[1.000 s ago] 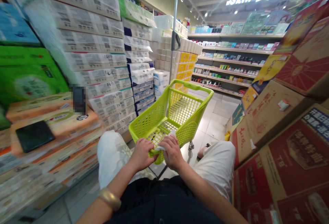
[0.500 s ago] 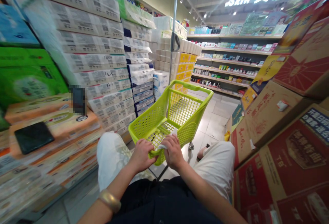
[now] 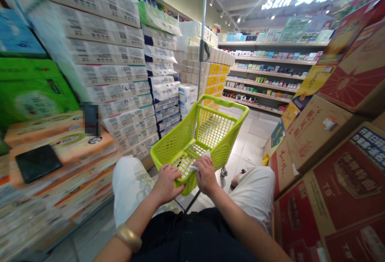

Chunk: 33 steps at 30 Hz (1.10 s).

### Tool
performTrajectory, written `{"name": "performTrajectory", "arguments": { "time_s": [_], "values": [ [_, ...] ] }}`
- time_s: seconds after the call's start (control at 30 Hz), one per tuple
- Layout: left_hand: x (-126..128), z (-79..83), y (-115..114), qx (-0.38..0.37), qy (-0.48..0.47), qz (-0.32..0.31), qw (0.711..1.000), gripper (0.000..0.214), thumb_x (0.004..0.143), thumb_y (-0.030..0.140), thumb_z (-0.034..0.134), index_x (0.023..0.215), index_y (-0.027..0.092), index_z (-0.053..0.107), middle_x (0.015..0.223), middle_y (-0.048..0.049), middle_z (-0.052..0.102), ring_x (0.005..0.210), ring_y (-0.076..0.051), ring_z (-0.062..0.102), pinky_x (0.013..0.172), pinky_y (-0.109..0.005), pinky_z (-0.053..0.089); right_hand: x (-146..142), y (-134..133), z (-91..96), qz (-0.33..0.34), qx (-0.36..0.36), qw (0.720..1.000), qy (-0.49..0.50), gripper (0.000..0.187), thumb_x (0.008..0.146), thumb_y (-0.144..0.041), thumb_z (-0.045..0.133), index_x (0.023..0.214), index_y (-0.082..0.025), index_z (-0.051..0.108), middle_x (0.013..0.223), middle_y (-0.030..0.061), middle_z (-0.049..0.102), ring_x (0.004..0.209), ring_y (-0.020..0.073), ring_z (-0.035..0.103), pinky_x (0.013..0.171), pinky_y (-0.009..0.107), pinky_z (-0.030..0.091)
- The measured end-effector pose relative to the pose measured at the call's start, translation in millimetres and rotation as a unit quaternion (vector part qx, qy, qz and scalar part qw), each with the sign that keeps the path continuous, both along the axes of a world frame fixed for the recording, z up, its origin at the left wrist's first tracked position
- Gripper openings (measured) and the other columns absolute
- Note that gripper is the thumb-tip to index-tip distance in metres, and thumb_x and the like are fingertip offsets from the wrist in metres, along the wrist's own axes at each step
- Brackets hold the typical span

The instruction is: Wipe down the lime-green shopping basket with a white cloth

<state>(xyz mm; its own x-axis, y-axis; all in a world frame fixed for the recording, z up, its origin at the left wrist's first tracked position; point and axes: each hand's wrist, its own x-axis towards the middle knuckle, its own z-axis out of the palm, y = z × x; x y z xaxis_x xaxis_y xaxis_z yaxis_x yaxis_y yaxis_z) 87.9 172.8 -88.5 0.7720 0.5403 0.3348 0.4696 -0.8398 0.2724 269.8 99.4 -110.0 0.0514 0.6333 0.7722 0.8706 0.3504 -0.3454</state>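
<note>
A lime-green plastic shopping cart with a mesh basket stands just in front of me, its near end at my lap. My left hand is wrapped around the basket's near rim. A gold bangle circles my left wrist. My right hand rests on the same rim a little to the right, pinching a white paper slip. The slip's shape is partly hidden by my fingers. The basket's floor shows no goods.
Wrapped tissue packs rise in tall stacks on the left, with a dark flat tablet lying on them. Printed cardboard boxes crowd the right. Product shelves stand ahead beyond a tiled floor and a metal pole.
The view has tilted slightly and the scene has shifted a little. My right hand has moved slightly, and more of the white slip now shows. Both hands remain on the rim.
</note>
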Motion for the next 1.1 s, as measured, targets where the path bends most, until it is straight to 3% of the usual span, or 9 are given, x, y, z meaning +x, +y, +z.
{"name": "performTrajectory", "arguments": {
  "time_s": [0.1, 0.17, 0.27, 0.4, 0.53, 0.67, 0.77, 0.9, 1.1],
  "values": [
    [-2, 0.1, 1, -0.001, 0.001, -0.003, 1.000, 0.015, 0.070, 0.035, 0.065, 0.067, 0.020, 0.061, 0.075, -0.0037, 0.065, 0.083, -0.023, 0.057, 0.090, -0.044, 0.039, -20, -5, 0.4, 0.060, -0.002, 0.997, -0.043, 0.023, 0.080, -0.012, 0.045, 0.094, -0.021, 0.060, 0.092, 0.0050, 0.064, 0.098, 0.0206, 0.053, 0.103, 0.040, 0.035],
    [-4, 0.2, 2, -0.002, 0.000, -0.004, 1.000, 0.015, 0.069, 0.034, 0.066, 0.067, 0.020, 0.060, 0.075, -0.0034, 0.065, 0.083, -0.023, 0.057, 0.090, -0.044, 0.038, -11, -3, 4.5, 0.080, -0.005, 0.994, -0.075, 0.023, 0.079, -0.012, 0.046, 0.094, -0.021, 0.061, 0.091, 0.0050, 0.064, 0.094, 0.0205, 0.053, 0.099, 0.038, 0.038],
    [-6, 0.7, 3, -0.006, -0.002, -0.008, 1.000, 0.017, 0.069, 0.035, 0.067, 0.067, 0.021, 0.058, 0.075, -0.0027, 0.065, 0.083, -0.022, 0.056, 0.091, -0.043, 0.037, 24, 4, 11.8, 0.045, -0.009, 0.996, -0.074, 0.023, 0.080, -0.012, 0.045, 0.093, -0.021, 0.061, 0.089, 0.0053, 0.064, 0.090, 0.0206, 0.053, 0.092, 0.037, 0.042],
    [-6, 0.8, 4, -0.012, -0.005, -0.021, 1.000, 0.025, 0.074, 0.044, 0.064, 0.068, 0.020, 0.058, 0.074, -0.0019, 0.063, 0.081, -0.021, 0.055, 0.090, -0.042, 0.036, 54, 11, 13.9, -0.026, -0.005, 0.999, -0.034, 0.023, 0.083, -0.011, 0.042, 0.092, -0.020, 0.061, 0.088, 0.0060, 0.062, 0.093, 0.0214, 0.053, 0.095, 0.039, 0.039],
    [-8, 1.0, 9, -0.020, -0.012, -0.040, 0.999, 0.038, 0.087, 0.049, 0.047, 0.065, 0.020, 0.056, 0.073, -0.0022, 0.062, 0.080, -0.020, 0.053, 0.089, -0.041, 0.036, 26, 11, 5.5, -0.047, 0.010, 0.999, 0.000, 0.021, 0.082, -0.011, 0.043, 0.089, -0.021, 0.060, 0.085, 0.0053, 0.060, 0.090, 0.0214, 0.051, 0.096, 0.040, 0.037],
    [-15, -0.1, 22, -0.033, -0.020, -0.046, 0.998, 0.046, 0.093, 0.046, 0.034, 0.061, 0.020, 0.056, 0.069, -0.0016, 0.061, 0.078, -0.018, 0.052, 0.088, -0.039, 0.036, -15, 8, 0.4, -0.003, -0.010, 1.000, -0.011, 0.022, 0.080, -0.012, 0.045, 0.093, -0.022, 0.061, 0.090, 0.0056, 0.062, 0.094, 0.0211, 0.052, 0.101, 0.040, 0.035],
    [-22, -5.3, 35, -0.040, -0.029, -0.042, 0.998, 0.048, 0.094, 0.041, 0.030, 0.058, 0.020, 0.055, 0.066, -0.0014, 0.060, 0.076, -0.018, 0.053, 0.086, -0.038, 0.037, -22, 12, 3.3, 0.023, -0.025, 0.998, -0.053, 0.025, 0.080, -0.012, 0.047, 0.098, -0.022, 0.061, 0.094, 0.0052, 0.065, 0.096, 0.0205, 0.053, 0.101, 0.037, 0.036],
    [-32, -11.5, 55, -0.030, -0.046, -0.021, 0.998, 0.050, 0.093, 0.038, 0.027, 0.054, 0.020, 0.051, 0.063, -0.0020, 0.059, 0.075, -0.018, 0.054, 0.087, -0.038, 0.039, 5, 21, 11.3, 0.041, -0.026, 0.991, -0.123, 0.026, 0.081, -0.012, 0.049, 0.101, -0.022, 0.062, 0.095, 0.0047, 0.067, 0.092, 0.0199, 0.055, 0.094, 0.035, 0.039],
    [-40, 8.3, 68, -0.020, -0.002, 0.030, 0.999, 0.043, 0.089, 0.032, 0.032, 0.054, 0.020, 0.055, 0.062, -0.0035, 0.063, 0.070, -0.019, 0.057, 0.092, -0.041, 0.042, 77, 23, 25.4, -0.086, -0.011, 0.991, -0.101, 0.026, 0.083, -0.008, 0.048, 0.100, -0.021, 0.062, 0.095, 0.0062, 0.064, 0.099, 0.0218, 0.054, 0.103, 0.040, 0.035]
  ]
}}
